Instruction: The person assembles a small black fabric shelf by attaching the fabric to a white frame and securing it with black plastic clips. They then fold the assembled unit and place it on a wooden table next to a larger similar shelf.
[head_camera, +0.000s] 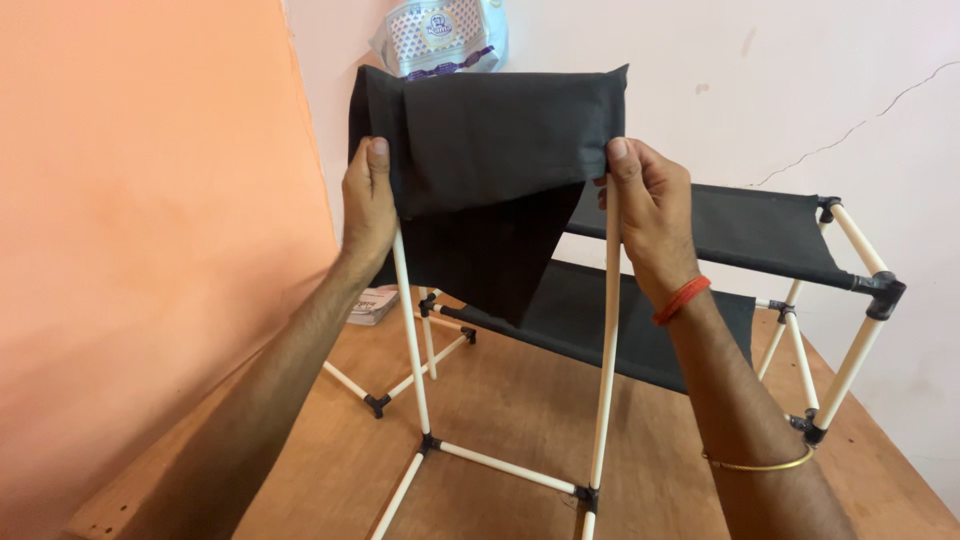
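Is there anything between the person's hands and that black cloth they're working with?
Nothing visible. The left hand and right hand both grip the black cloth directly, at the tops of two white poles.

A black fabric sheet (490, 150) hung folded across the tops of two upright white tubes (410, 330), its lower flap drooping to a slanted point between them. The tubes belonged to a white-tube rack frame (850, 365) with black corner joints, standing on the wooden table, two black fabric shelves already stretched across it
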